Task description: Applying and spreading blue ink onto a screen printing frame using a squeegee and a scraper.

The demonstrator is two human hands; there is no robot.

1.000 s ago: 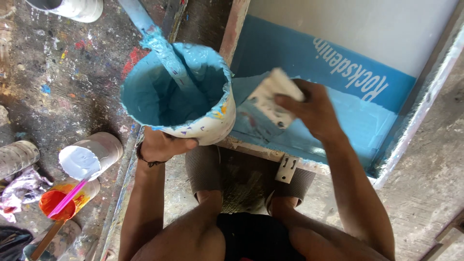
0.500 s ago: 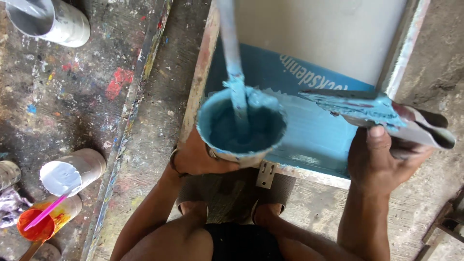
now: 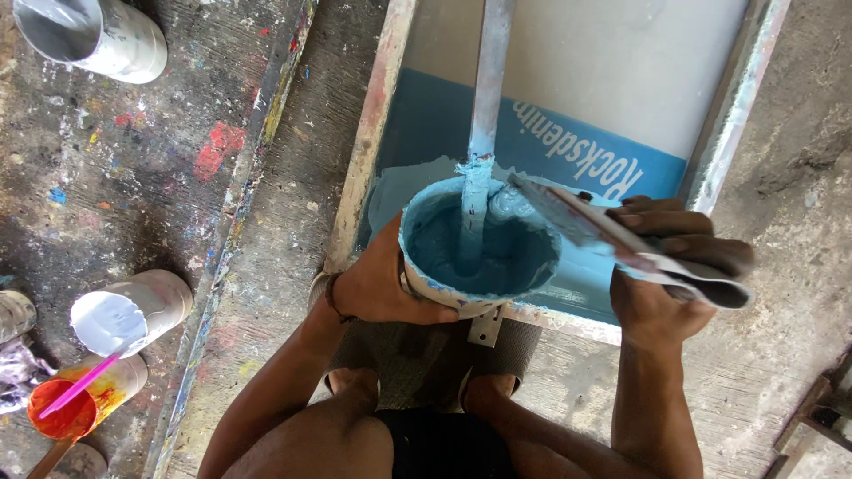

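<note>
My left hand [image 3: 380,288] grips the near rim of a round tub of light blue paint [image 3: 479,250], held over the near edge of a framed printing screen [image 3: 577,80]. A long paint-coated stick [image 3: 484,115] stands in the tub. My right hand [image 3: 670,270] holds a folded, paint-smeared card scraper [image 3: 603,232], its tip resting on the tub's right rim. Blue paint covers the near part of the screen mesh.
A white tub of white paint [image 3: 124,310] and an orange tub with a pink stick [image 3: 67,404] stand at left on the paint-spattered floor. Another white container [image 3: 89,35] is top left. My knees and feet are at the bottom.
The tub has been brought upright and steadied over the screen's near edge. My right hand brought the scraper in from the right and now touches it to the tub's rim.
</note>
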